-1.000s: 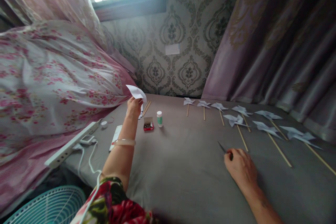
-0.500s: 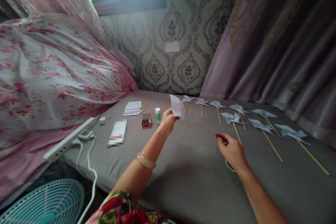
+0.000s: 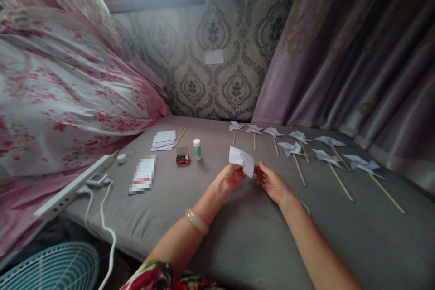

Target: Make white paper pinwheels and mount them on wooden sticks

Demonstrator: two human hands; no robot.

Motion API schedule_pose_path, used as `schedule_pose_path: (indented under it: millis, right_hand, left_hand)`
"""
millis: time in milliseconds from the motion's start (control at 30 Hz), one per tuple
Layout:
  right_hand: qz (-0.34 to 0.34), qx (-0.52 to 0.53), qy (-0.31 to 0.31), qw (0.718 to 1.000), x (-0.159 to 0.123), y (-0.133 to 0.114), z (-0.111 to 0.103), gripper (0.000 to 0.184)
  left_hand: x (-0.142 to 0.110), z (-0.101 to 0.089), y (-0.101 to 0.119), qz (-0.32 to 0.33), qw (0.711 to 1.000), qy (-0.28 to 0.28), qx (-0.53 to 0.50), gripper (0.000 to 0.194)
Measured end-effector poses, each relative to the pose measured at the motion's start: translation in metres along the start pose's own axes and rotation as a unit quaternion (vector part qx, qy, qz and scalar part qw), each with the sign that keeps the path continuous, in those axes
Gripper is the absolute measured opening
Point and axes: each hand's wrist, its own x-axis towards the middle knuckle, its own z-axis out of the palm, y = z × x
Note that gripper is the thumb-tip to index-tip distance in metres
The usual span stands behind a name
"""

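A white sheet of paper [image 3: 242, 159], slightly curled with a cut or crease showing in it, is pinched at its lower edge by my left hand [image 3: 231, 177]. Close to the paper's right edge is my right hand [image 3: 272, 183], thumb and fingers apart; whether a fingertip touches the paper I cannot tell. Under my right wrist, a green curved rim [image 3: 306, 207] shows, mostly hidden. Beyond my hands stand a glue stick [image 3: 197, 150] with a white cap and a small red box [image 3: 182, 158] of tiny dark metal pieces, lid up.
Several paper pinwheels [image 3: 328, 157] on wooden sticks lie in rows at the right. Farther left are a stack of white paper [image 3: 163, 140], loose sticks [image 3: 181, 136], a blurred-out packet [image 3: 143, 175] and a power strip [image 3: 76, 186] with cables. A turquoise fan [image 3: 50, 267] stands bottom left.
My right hand has moved left and up to the paper's side, its fingers opening out. My left hand has come lower and nearer with the paper, which has turned. The view has shifted slightly right.
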Motion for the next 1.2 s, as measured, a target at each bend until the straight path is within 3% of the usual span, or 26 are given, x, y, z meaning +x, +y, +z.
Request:
schedule_pose_path:
  millis: [67, 300, 500, 667, 867, 1067, 1200]
  right_hand:
    - [-0.026, 0.001, 0.009, 1.000, 0.004, 0.006, 0.000, 0.018]
    - [-0.084, 0.011, 0.018, 0.996, 0.006, 0.019, 0.001, 0.029]
    - [-0.078, 0.000, 0.019, 0.997, 0.002, 0.016, 0.004, 0.031]
    - [-0.081, 0.038, -0.006, 0.996, -0.001, 0.020, 0.008, 0.035]
    - [-0.132, 0.030, 0.046, 0.990, -0.002, 0.025, 0.009, 0.039]
    - [-0.214, -0.041, 0.113, 0.969, -0.006, 0.023, 0.007, 0.036]
    - [-0.230, -0.099, 0.107, 0.962, -0.013, 0.025, 0.010, 0.036]
  left_hand:
    - [0.001, -0.003, -0.001, -0.013, 1.000, -0.002, -0.008, 0.020]
    - [-0.004, 0.000, -0.003, -0.036, 0.999, 0.011, 0.001, 0.023]
    - [-0.005, 0.002, -0.001, -0.042, 0.999, -0.007, 0.014, 0.035]
    - [-0.006, 0.004, -0.004, -0.032, 0.999, -0.024, 0.024, 0.034]
    - [-0.008, 0.005, -0.004, -0.020, 0.999, -0.005, 0.032, 0.031]
    - [-0.016, 0.004, -0.003, -0.023, 0.995, -0.040, 0.084, 0.035]
    - [-0.017, 0.008, -0.008, -0.007, 0.997, 0.006, 0.072, 0.030]
